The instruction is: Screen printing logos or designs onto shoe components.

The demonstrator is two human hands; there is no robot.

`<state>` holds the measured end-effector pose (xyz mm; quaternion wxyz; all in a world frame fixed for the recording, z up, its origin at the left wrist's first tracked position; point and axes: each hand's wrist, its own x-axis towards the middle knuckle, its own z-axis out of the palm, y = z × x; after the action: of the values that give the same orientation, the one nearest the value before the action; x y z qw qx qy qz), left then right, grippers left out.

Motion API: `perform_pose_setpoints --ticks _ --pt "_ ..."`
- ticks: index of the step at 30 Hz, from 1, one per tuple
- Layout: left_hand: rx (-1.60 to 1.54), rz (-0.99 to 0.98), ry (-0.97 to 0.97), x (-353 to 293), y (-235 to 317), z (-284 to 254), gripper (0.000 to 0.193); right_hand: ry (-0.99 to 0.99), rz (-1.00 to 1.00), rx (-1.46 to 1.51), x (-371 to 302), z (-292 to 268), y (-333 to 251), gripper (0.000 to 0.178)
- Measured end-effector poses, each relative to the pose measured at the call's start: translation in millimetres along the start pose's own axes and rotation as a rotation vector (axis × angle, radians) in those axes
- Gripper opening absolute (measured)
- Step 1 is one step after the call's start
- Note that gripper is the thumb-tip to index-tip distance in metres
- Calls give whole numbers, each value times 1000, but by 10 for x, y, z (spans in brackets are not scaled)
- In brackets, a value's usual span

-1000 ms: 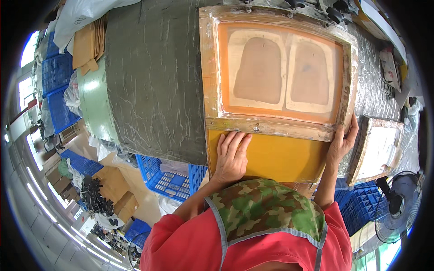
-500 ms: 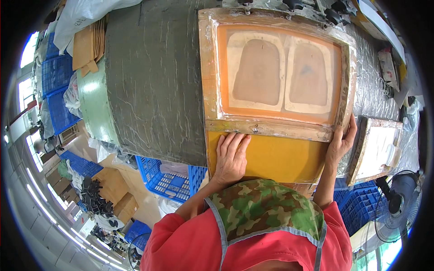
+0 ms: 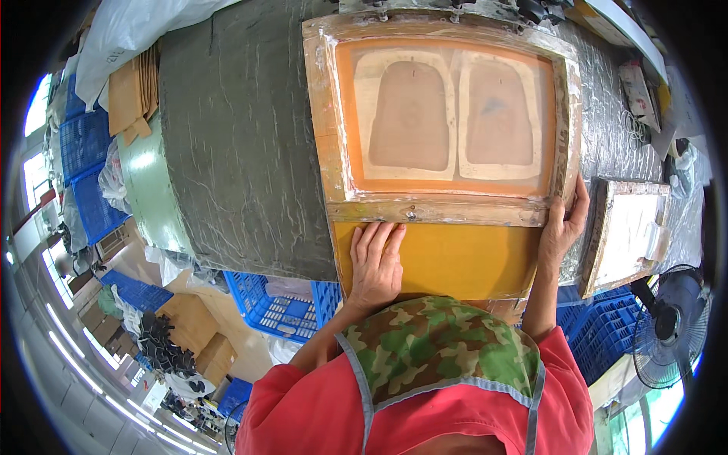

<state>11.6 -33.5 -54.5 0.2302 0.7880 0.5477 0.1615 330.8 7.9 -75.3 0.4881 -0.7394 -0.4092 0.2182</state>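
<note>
A wooden-framed printing screen [image 3: 436, 211] lies in front of me, its orange-bordered mesh showing two rounded panels. Under its near edge is a flat yellow board [image 3: 462, 262] that juts out toward my body. My left hand [image 3: 377, 262] rests on this board with fingers stretched out, the fingertips against the near wooden rail. At the near right corner, my right hand [image 3: 563, 227] grips the screen's frame, thumb on the near side and fingers along the outer side; part of the fingers is hidden behind the wood.
A dark, creased table surface [image 3: 243, 152] extends to the left. On the right lie a smaller white-meshed frame [image 3: 629, 235] and a standing fan [image 3: 667, 322]. Blue crates [image 3: 277, 303] stand below the table. Dark clamp knobs [image 3: 542, 9] line the far edge. Brown cardboard pieces [image 3: 133, 91] sit at far left.
The whole view has shifted slightly, so the screen and table appear farther left. Both hands keep the same places on the board and the frame.
</note>
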Motion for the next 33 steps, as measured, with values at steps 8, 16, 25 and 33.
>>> perform_pose_setpoints --ticks 8,16,25,33 --pt "-249 -69 412 10 -217 -30 39 10 3 -1 16 -13 -4 50" --pt "-390 -217 521 294 -355 -88 43 10 -6 6 22 0 -34 50" --pt "-313 -223 424 315 -314 -131 45 13 -17 -3 16 -23 6 51" --pt "-244 -207 477 293 -316 -135 43 4 3 -8 52 -53 -132 52"
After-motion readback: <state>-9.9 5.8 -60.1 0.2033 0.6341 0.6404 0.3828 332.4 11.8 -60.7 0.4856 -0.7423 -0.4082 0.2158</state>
